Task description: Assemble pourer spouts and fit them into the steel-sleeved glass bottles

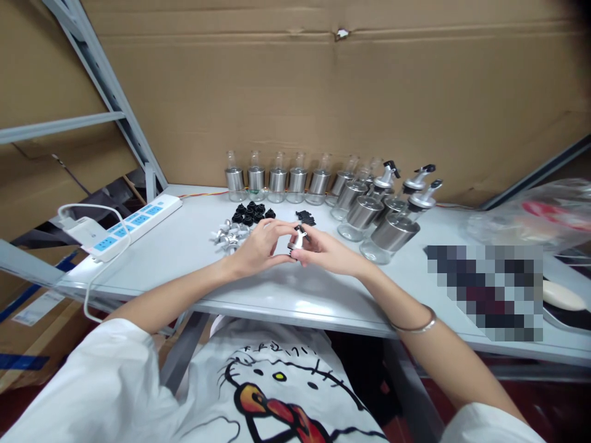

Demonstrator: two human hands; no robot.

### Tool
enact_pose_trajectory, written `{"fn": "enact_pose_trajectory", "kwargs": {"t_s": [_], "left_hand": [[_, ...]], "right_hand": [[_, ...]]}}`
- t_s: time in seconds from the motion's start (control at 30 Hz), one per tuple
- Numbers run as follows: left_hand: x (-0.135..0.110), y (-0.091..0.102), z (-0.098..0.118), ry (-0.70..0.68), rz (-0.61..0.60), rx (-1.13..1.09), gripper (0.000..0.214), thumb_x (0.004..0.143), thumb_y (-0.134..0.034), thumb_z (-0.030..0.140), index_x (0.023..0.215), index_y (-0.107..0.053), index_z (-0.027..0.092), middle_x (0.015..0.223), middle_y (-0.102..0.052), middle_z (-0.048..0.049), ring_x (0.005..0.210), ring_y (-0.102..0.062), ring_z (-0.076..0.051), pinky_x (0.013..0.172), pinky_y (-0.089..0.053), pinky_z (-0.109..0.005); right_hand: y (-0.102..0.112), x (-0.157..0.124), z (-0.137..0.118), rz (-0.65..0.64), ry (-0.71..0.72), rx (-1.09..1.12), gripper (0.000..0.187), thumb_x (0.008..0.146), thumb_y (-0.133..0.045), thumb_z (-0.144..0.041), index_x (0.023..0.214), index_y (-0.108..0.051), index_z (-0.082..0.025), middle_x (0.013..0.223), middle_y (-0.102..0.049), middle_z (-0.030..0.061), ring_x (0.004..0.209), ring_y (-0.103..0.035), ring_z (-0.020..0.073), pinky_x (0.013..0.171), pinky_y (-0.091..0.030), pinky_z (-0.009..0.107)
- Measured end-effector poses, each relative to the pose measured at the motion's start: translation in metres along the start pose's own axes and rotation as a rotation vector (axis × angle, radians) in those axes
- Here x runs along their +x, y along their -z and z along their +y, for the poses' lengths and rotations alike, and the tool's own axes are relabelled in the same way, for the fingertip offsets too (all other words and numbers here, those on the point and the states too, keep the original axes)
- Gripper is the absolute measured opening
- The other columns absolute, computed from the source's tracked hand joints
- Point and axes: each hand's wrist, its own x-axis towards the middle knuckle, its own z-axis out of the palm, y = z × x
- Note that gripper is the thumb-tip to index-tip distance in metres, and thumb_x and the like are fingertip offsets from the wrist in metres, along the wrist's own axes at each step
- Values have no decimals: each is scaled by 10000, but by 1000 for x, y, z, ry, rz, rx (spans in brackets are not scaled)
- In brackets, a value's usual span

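Observation:
Between my two hands, above the middle of the table, is a silver pour spout (298, 239) with a black top. My left hand (264, 247) touches it with the fingertips and thumb from the left. From the right, my right hand (325, 249) grips it between thumb and fingers. Just behind my left hand lie a heap of silver spout parts (229, 235) and a cluster of black stoppers (252, 212). Small black pieces (305, 217) lie behind the spout. Finer detail of the held spout is covered by my fingers.
Glass bottles with steel sleeves (277, 179) stand in a row along the cardboard wall (323, 92). On the right, several bottles carry fitted spouts (397, 231). A white power strip (133, 227) with a plugged-in cable lies at left. A plastic bag (530, 215) sits far right.

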Motion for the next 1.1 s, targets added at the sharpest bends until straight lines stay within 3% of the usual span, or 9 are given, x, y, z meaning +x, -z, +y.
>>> {"fn": "enact_pose_trajectory", "kwargs": {"t_s": [0.1,0.23,0.33,0.57,0.67,0.87,1.0,1.1], "left_hand": [[0,0,-1,14,-13,14,408,846,-600,493,1099,-527,181,1181,-617,-117,786,-618,-150,952,-429,-415],[1,0,-4,-36,-68,32,310,860,-590,470,998,-580,192,1050,-639,-87,980,-591,-199,936,-434,-397],[0,0,-5,-48,-83,46,272,870,-587,440,993,-585,197,1047,-638,-89,1000,-581,-203,943,-431,-414],[-1,1,-2,-115,38,114,185,909,-542,347,1008,-554,191,1127,-609,-111,842,-611,-164,928,-444,-427],[2,2,0,-110,63,127,164,900,-554,320,1002,-537,192,1107,-614,-107,906,-617,-178,895,-471,-396],[31,10,-10,-43,-68,64,267,848,-479,109,1102,-529,173,1149,-609,-115,1062,-597,-208,903,-495,-373],[75,4,-34,229,-128,-224,358,821,-436,65,1157,-520,155,1170,-621,-117,1088,-610,-195,931,-509,-380],[115,-18,-48,436,-148,-437,313,857,-486,138,1168,-517,109,1194,-631,-157,1104,-623,-203,953,-505,-375]], "right_hand": [[-3,0,-2,26,-28,-28,273,835,-574,-426,882,-417,-207,655,-489,-58,568,-479,108,562,-396,268],[-3,-1,-6,45,-35,-35,317,829,-568,-459,790,-361,-222,575,-421,-83,543,-404,102,526,-328,249],[-3,-2,-9,53,-34,-61,327,829,-563,-471,786,-354,-223,592,-420,-76,553,-397,105,524,-328,248],[0,-2,-13,113,42,-245,314,834,-571,-468,801,-391,-213,691,-490,-38,642,-468,122,566,-376,245],[-1,-1,-10,162,73,-278,305,830,-580,-465,799,-419,-209,715,-512,-24,663,-487,128,568,-383,242],[0,5,2,507,121,-332,258,829,-562,-437,891,-463,-206,790,-584,24,680,-550,161,584,-431,271],[3,3,2,846,229,-314,212,829,-578,-372,922,-473,-212,828,-631,36,693,-590,160,669,-486,291],[4,-1,1,1035,356,-342,199,826,-588,-340,922,-470,-212,784,-623,14,615,-568,134,615,-487,273]]}}
